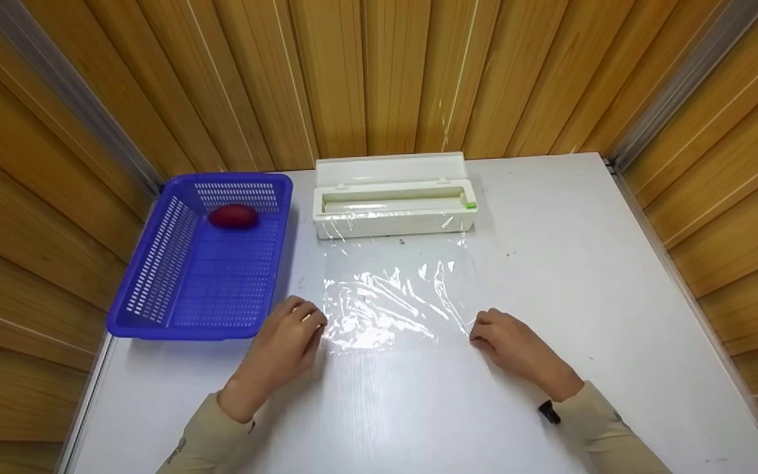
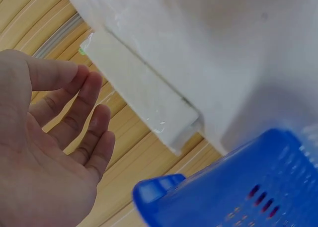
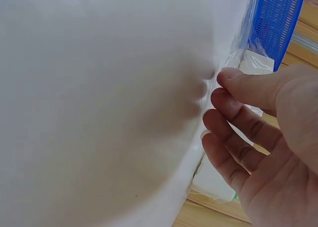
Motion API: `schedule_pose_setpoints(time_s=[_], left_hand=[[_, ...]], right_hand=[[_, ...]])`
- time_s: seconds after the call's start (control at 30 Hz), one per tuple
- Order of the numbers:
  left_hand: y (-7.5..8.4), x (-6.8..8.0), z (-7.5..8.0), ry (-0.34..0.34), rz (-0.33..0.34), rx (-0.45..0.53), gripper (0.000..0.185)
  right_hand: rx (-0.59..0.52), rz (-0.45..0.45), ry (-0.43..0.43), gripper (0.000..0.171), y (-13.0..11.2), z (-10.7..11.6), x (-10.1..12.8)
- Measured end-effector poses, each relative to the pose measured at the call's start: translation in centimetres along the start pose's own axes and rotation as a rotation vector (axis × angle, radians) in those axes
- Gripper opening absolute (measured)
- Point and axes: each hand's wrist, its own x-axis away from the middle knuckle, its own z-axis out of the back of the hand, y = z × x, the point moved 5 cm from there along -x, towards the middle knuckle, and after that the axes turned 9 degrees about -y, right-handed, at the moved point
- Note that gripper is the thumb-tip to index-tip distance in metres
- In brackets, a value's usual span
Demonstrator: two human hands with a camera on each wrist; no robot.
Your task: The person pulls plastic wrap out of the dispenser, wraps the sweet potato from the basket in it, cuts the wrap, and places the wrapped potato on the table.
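Head view: clear plastic film sheet (image 1: pixel 395 299) lies mid-frame on the white bench (image 1: pixel 616 296), drawn from the white dispenser box (image 1: pixel 392 204). Left hand (image 1: pixel 287 345) and right hand (image 1: pixel 514 345) sit at its near corners.

Left wrist view: fingers (image 2: pixel 82 122) loosely spread, holding nothing.

Right wrist view: fingers (image 3: pixel 238 122) relaxed, tips at the film edge, no firm pinch. Film is probably weightless, limp and clingy; take it by the corners.

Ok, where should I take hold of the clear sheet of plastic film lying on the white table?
Probably pinch the clear plastic film at its two near corners, left hand and right hand coming from the sides; it lies flat, its far end running into the white dispenser box.
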Motion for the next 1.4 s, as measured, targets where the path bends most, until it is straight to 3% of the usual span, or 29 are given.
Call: schedule_pose_setpoints(time_s=[0.27,0.5,0.9,1.4], left_hand=[[-1.2,-2.3,3.7,0.017,0.036,0.002,0.01],[-2.8,-3.5,5.6,0.022,0.083,0.014,0.009],[-5.3,-4.8,7.2,0.021,0.177,0.08,0.014],[-8.5,-6.2,7.6,-0.02,0.276,0.114,0.027]], right_hand=[[-0.018,-0.003,0.008,0.015,-0.1,0.0,-0.1],[-0.024,-0.039,-0.026,0.014,-0.4,-0.2,-0.1],[-0.034,-0.048,-0.046,0.016,-0.6,-0.4,-0.2],[-0.014,-0.047,-0.027,0.015,-0.8,-0.3,-0.1]])
